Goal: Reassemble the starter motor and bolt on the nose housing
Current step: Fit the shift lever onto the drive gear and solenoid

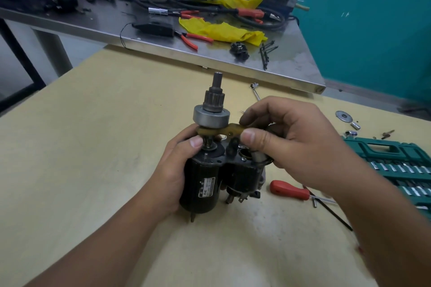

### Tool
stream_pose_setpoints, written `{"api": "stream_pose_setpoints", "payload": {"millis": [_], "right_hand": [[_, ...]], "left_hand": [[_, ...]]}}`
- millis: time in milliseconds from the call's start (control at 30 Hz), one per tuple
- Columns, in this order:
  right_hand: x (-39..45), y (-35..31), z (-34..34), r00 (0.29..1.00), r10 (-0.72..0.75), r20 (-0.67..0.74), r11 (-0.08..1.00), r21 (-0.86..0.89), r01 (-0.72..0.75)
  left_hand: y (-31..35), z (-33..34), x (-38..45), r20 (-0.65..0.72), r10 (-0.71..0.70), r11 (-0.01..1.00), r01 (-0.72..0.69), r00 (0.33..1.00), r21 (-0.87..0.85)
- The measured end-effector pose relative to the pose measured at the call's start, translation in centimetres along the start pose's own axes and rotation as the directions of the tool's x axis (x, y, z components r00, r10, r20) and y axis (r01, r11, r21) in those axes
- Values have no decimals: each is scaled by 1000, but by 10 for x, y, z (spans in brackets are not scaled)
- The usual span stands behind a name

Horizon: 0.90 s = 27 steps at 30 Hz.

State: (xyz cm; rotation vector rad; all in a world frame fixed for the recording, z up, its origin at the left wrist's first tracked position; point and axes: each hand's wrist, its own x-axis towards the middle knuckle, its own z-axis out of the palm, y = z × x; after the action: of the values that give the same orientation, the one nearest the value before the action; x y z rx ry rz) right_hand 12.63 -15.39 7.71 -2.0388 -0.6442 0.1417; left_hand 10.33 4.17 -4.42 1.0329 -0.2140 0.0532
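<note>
My left hand (180, 165) wraps the black starter motor (202, 184) body, holding it upright over the tabletop (93, 123), pinion shaft (214, 98) pointing up and away. My right hand (286, 142) pinches the tan shift fork (224, 131) between thumb and forefinger; its long axis runs left-right, forked end under the drive clutch (211, 117), near end over the solenoid bore (245, 153). Whether the plunger is hooked, I cannot quite tell. There is open room to the left; the screwdriver (289, 190) and socket set (396, 165) crowd the right.

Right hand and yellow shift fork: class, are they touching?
Touching. The head view shows the right hand pinching the yellow shift fork between thumb and forefinger above the starter motor.
</note>
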Motion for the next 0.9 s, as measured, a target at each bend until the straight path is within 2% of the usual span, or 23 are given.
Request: {"api": "stream_pose_setpoints", "payload": {"millis": [167,300,467,600,900], "right_hand": [[3,0,-3,999,-38,-1,999,8,38],[1,2,-4,999,-37,9,996,85,36],[-10,7,-15,999,-5,36,998,-67,8],[-7,3,-19,998,41,38,970,-243,-30],[-7,6,-6,1000,17,7,1000,-23,-17]], "left_hand": [[0,-4,1,3,1,1000,-1,1000,-4],[3,-3,1,49,4,999,-1,999,-46],[0,-6,4,14,-48,995,49,999,-88],[1,-5,3,94,-34,997,40,995,-70],[-2,-9,4,86,-43,995,51,995,-87]]}}
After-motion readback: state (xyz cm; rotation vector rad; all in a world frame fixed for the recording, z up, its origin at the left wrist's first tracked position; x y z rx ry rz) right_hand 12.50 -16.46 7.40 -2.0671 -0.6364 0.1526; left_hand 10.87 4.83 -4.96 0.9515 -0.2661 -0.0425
